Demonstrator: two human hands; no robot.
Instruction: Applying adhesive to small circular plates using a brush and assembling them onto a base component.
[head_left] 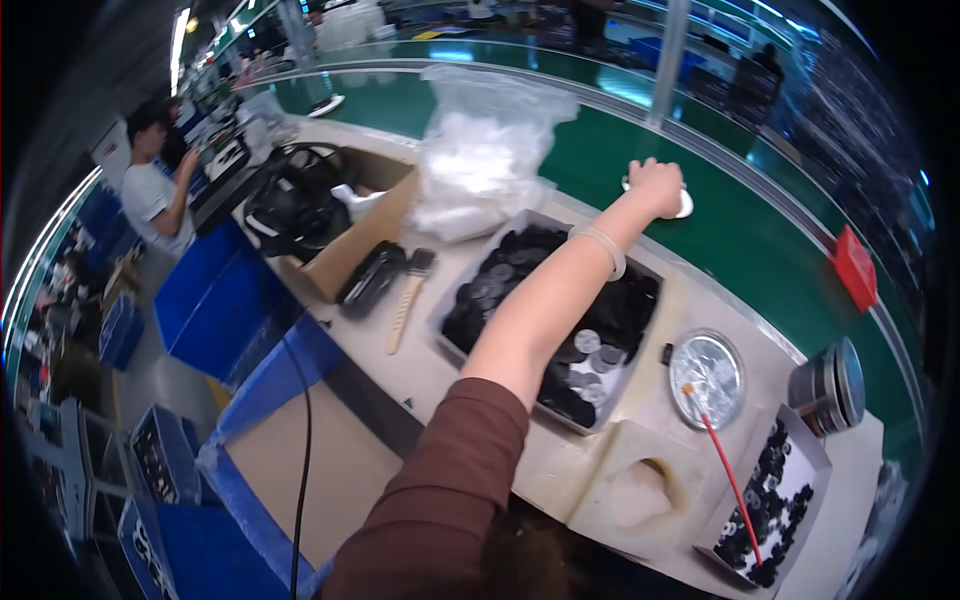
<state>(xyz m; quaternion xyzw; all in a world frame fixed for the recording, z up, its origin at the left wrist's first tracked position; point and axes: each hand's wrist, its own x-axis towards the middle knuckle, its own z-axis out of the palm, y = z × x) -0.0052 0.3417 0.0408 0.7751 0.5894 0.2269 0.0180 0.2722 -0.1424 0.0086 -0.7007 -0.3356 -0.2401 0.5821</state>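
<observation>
My left hand (657,188) reaches forward over the green belt, its arm in a brown sleeve with a pale band at the wrist. The fingers are curled down round a white rounded piece (686,204), which lies at belt level and is mostly hidden by the hand. Beneath the forearm stands a grey box (598,420) of black discs and other small black parts. My right hand is out of sight.
Nearby are a clear plastic bag (490,150), cardboard box (365,225), brush (405,305), round tin (735,375) with a red-handled brush (730,470), tray (805,450) of black parts, grey can (825,390) and red bin (855,268). A person (160,190) works at far left.
</observation>
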